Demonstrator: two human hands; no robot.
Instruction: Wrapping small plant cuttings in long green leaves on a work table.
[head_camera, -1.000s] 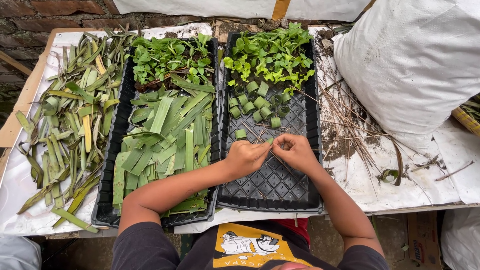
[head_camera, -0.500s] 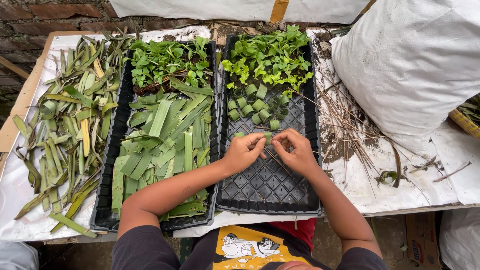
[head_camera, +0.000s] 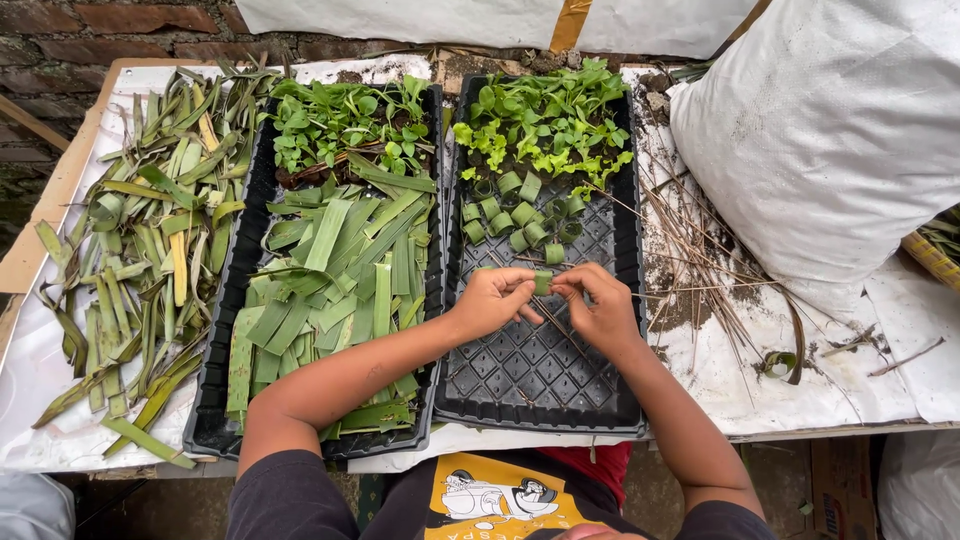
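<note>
Two seedling trays are sitting side by side at the frame's centre. Cut leaf strips (head_camera: 330, 270) are lying in the left tray (head_camera: 225, 420), seedlings (head_camera: 545, 120) and rolled leaf cups (head_camera: 515, 215) in the right tray's (head_camera: 540, 385) upper half. Loose leaves (head_camera: 140, 250) are lying far left; a sack (head_camera: 830, 130) is sitting upper right.

Both hands, left hand (head_camera: 492, 301) and right hand (head_camera: 600, 310), around a rolled leaf strip (head_camera: 542, 283) above the black tray (head_camera: 540, 385).
</note>
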